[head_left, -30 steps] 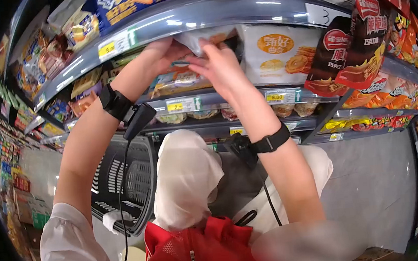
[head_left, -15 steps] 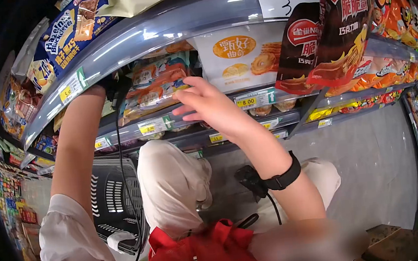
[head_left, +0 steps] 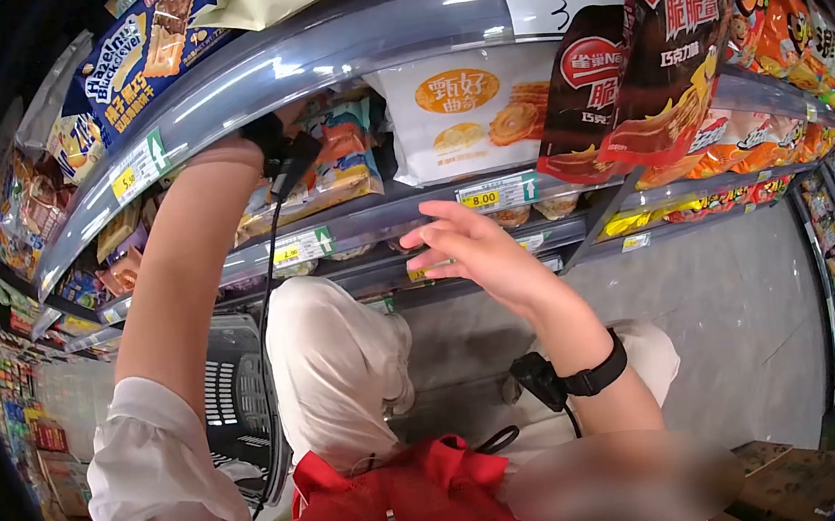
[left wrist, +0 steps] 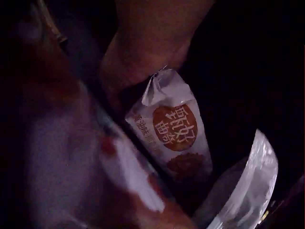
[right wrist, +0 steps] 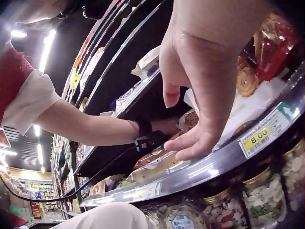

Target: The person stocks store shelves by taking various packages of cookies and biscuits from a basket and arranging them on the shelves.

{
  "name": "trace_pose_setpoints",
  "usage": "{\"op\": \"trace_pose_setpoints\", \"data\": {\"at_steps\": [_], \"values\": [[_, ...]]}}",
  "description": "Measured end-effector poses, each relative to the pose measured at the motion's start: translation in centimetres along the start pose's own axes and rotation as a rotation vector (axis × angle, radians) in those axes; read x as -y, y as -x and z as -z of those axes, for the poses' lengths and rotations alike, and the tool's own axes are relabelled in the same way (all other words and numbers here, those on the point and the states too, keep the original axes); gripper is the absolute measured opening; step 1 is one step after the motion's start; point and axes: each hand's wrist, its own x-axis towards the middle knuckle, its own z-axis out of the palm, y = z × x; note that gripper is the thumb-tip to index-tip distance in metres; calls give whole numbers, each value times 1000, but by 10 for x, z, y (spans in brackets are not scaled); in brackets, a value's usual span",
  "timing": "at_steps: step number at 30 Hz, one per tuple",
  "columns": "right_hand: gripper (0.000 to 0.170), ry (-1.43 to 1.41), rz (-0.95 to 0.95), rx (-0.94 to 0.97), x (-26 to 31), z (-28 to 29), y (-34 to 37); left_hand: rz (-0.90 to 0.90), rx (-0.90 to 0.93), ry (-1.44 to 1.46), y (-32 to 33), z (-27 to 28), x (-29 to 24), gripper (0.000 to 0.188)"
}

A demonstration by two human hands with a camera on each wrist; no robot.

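My left hand is deep inside the shelf, mostly hidden under the upper ledge in the head view. In the dark left wrist view it grips a small white cookie bag with an orange oval label near its crimped top corner; its fingertips are hidden. My right hand hovers in front of the shelf edge with loosely bent fingers and nothing in them. Close to the left wrist lie orange and blue snack packs. A larger white cookie bag with the same label stands to their right.
Brown and red chocolate snack bags hang over the shelf front on the right. The upper shelf ledge runs above the left wrist. A dark shopping basket stands on the floor at the left. Lidded jars line the shelf below.
Both hands were together at a white bag under the ledge. My right hand has drawn back and down; my left has gone deeper into the shelf, then shifted right. The view has turned slightly.
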Motion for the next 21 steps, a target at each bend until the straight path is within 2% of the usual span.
{"op": "trace_pose_setpoints", "data": {"at_steps": [9,17,21], "values": [[50,30,-13,17,-5,-3,-10,-58,-24,-106,10,5,17,38],[49,125,-21,-11,-12,-9,-23,-37,-32,-101,21,18,41,36],[43,163,0,49,-8,-19,-27,-90,-72,-126,60,39,52,36]]}}
